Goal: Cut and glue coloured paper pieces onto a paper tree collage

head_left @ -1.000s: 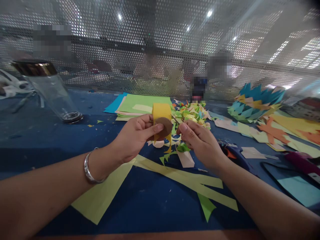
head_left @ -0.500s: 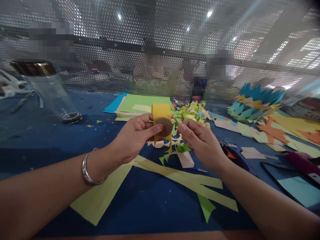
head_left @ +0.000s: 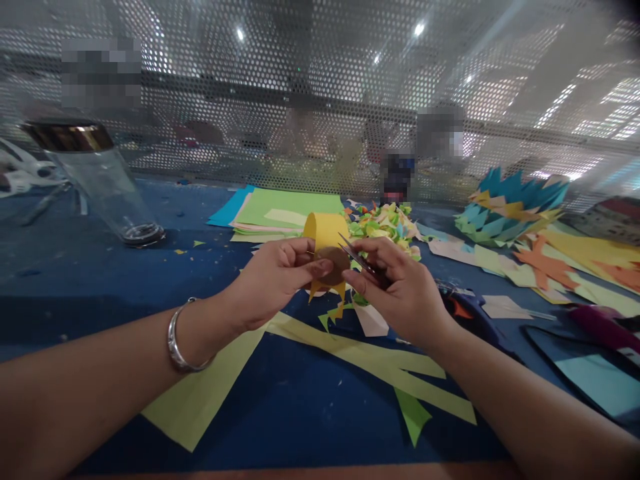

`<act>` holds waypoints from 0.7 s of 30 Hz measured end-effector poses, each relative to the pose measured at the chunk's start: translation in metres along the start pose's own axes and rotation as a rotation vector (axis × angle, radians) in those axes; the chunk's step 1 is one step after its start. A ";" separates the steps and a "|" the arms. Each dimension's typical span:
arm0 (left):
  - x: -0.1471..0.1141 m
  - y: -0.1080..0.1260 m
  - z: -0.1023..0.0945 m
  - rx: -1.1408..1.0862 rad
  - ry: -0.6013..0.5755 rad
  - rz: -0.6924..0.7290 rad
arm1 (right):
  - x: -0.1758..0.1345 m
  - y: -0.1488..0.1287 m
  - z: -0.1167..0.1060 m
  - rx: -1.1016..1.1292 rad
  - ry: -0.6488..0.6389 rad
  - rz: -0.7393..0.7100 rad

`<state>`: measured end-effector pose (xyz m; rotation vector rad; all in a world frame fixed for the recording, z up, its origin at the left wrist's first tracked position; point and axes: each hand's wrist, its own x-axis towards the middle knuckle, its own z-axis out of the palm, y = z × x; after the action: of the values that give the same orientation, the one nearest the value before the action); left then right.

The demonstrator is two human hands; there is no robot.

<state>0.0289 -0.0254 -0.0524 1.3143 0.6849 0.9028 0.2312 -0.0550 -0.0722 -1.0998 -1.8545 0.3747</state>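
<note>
My left hand (head_left: 273,277) is closed on a brown paper disc (head_left: 339,263), thumb pressed on its face. A yellow paper strip (head_left: 330,230) curves up behind the disc, and pointed yellow tails hang beneath it. In my right hand (head_left: 403,287) are slim, pointed scissors (head_left: 358,257); their dark handles are mostly hidden by the fingers. The blade tips lie beside the right edge of the yellow strip; I cannot tell whether they touch it. Pale green strips (head_left: 350,350) rest on the blue table (head_left: 280,413) below both hands.
Coloured paper sheets (head_left: 295,200) are stacked behind my left hand, beside a heap of scraps (head_left: 390,223). A glass bottle (head_left: 103,183) stands left. To the right are a zigzag paper bowl (head_left: 510,207), a blue glue gun (head_left: 480,317) and a purple one (head_left: 600,327). Perforated mesh (head_left: 250,100) rises behind.
The disc and yellow strip have shifted slightly right and down. My right hand has turned, so the scissors' blades now show more, pointing up and left.
</note>
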 end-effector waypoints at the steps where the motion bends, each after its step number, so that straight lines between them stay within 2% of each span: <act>1: 0.000 0.000 0.000 0.010 -0.007 0.005 | 0.000 0.000 0.000 -0.007 0.002 -0.005; 7: 0.000 -0.001 -0.003 0.064 -0.012 0.015 | 0.000 -0.001 0.000 0.010 -0.010 -0.013; 13: -0.001 0.001 -0.002 0.095 0.007 0.037 | -0.001 -0.002 0.000 0.019 -0.029 0.037; 21: 0.002 0.000 -0.005 0.033 0.036 0.056 | 0.003 -0.007 -0.010 0.091 -0.022 0.107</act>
<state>0.0256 -0.0212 -0.0529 1.3549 0.6966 0.9664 0.2351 -0.0584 -0.0608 -1.1387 -1.7842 0.5298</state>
